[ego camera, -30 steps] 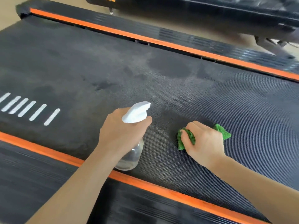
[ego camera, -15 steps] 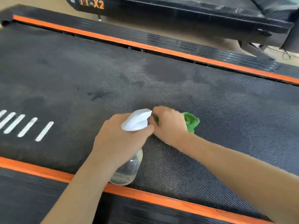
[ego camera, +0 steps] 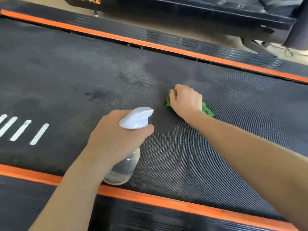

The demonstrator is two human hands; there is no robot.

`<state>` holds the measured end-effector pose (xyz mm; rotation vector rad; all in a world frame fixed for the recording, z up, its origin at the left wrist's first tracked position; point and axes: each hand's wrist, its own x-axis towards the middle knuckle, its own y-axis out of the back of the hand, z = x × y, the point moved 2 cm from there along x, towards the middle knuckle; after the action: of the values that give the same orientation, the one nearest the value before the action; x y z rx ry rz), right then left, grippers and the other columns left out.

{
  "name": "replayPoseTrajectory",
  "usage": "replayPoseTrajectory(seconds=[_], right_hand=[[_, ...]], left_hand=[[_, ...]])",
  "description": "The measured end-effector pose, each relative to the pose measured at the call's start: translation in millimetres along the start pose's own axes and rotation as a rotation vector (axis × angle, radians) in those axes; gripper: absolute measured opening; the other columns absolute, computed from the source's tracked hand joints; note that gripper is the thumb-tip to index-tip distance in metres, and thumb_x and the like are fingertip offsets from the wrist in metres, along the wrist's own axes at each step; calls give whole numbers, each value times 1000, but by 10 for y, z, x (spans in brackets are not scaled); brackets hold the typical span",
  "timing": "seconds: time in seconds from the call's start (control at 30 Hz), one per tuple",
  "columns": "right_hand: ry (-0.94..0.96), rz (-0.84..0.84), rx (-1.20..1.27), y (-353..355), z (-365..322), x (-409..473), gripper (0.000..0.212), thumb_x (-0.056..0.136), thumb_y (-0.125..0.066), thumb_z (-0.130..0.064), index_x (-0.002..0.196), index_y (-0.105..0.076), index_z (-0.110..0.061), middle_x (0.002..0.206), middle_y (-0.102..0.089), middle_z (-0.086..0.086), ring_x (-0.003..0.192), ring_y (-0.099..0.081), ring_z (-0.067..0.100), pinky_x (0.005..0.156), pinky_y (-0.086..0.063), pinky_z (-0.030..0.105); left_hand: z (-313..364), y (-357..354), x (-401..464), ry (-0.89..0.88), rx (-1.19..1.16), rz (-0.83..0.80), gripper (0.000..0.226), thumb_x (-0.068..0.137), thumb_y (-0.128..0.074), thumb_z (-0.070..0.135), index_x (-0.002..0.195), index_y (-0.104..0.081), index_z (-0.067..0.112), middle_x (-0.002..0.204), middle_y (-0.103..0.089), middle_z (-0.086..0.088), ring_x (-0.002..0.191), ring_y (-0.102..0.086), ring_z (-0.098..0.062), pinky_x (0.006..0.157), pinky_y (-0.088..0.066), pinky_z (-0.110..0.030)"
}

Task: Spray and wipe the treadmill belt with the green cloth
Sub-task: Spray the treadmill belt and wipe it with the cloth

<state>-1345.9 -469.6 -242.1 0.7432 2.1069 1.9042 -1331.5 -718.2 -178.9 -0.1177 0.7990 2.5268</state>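
The right hand (ego camera: pixel 186 101) reaches out over the treadmill belt (ego camera: pixel 191 157), arm nearly straight, knuckles up, fingers curled down onto the bunched green cloth (ego camera: pixel 207 111), pressing it flat against the belt near the middle. The left hand (ego camera: pixel 116 137) sits closer in, wrapped around the neck of a spray bottle (ego camera: pixel 123 167), its white nozzle (ego camera: pixel 136 117) pointing right. The bottle is clear, rounded plastic, held near the orange side rail (ego camera: pixel 150 200). The belt is dark, with a fine woven grain, darker damp blotches and white painted stripes (ego camera: pixel 21 130).
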Motion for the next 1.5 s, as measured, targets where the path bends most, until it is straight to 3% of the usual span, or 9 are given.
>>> replayPoseTrajectory(seconds=[0.2, 0.33, 0.6, 0.77, 0.93, 1.0, 1.13, 1.2, 1.5], right_hand=[[536, -60, 191, 241, -149, -1459, 29, 96, -51, -38, 74, -51, -20, 71, -51, -6, 62, -55, 22, 49, -44, 36], [861, -29, 119, 227, -60, -1233, 29, 99, -52, -33, 76, -57, -17, 72, -53, -3, 60, -51, 19, 50, -38, 30], [-5, 59, -35, -115, -27, 96, 31, 104, -37, -38, 90, -52, -14, 87, -58, 1, 73, -55, 29, 63, -31, 33], [375, -47, 184, 117, -254, -1223, 29, 96, -50, -41, 76, -52, -19, 75, -53, -5, 68, -58, 25, 57, -42, 35], [916, -72, 236, 228, -217, -1589, 30, 101, -50, -33, 78, -59, -16, 75, -53, 0, 63, -51, 23, 56, -39, 34], [869, 38, 106, 104, -203, -1116, 32, 101, -48, -34, 77, -59, -16, 74, -55, 1, 63, -54, 24, 54, -38, 33], [152, 105, -1, -143, -192, -154, 29, 103, -41, -39, 84, -47, -19, 89, -62, 4, 73, -61, 31, 60, -34, 34], [47, 69, -16, -168, -269, -140, 29, 104, -39, -39, 87, -47, -18, 91, -61, 2, 74, -58, 30, 61, -33, 34], [712, -187, 275, 335, -67, -1940, 28, 100, -54, -33, 76, -54, -18, 75, -51, -3, 67, -52, 21, 60, -41, 34]], left_hand=[[83, -50, -27, 57, 81, -45, 32, 83, -74, 42, 58, -55, 35, 44, -47, 14, 58, -48, -21, 66, -40, -32], [110, -56, -52, 45, 112, -23, 30, 82, -74, 42, 58, -56, 38, 43, -47, 14, 59, -49, -24, 66, -43, -33], [55, 21, 35, 30, 149, 28, 23, 83, -73, 41, 70, -57, 29, 50, -51, 14, 66, -53, -23, 69, -45, -35], [69, 22, -12, 30, 164, 24, 23, 84, -72, 40, 76, -64, 20, 71, -63, 3, 82, -63, -29, 86, -55, -45], [73, 38, -50, 45, 161, -13, 23, 80, -73, 44, 63, -59, 35, 54, -52, 11, 67, -53, -26, 72, -48, -38], [79, 50, -50, 35, 160, -23, 27, 82, -74, 41, 63, -58, 31, 51, -51, 12, 64, -52, -25, 68, -43, -35], [10, 108, -70, 39, 189, -71, 17, 80, -74, 46, 66, -66, 41, 62, -55, 9, 71, -56, -23, 70, -47, -37], [-74, 152, -82, 55, 214, -93, 20, 71, -69, 55, 85, -72, 42, 67, -60, 8, 75, -61, -24, 78, -53, -41], [-161, 289, -230, 57, 233, -15, 15, 73, -69, 55, 79, -68, 41, 66, -62, 12, 79, -60, -24, 82, -51, -38]])
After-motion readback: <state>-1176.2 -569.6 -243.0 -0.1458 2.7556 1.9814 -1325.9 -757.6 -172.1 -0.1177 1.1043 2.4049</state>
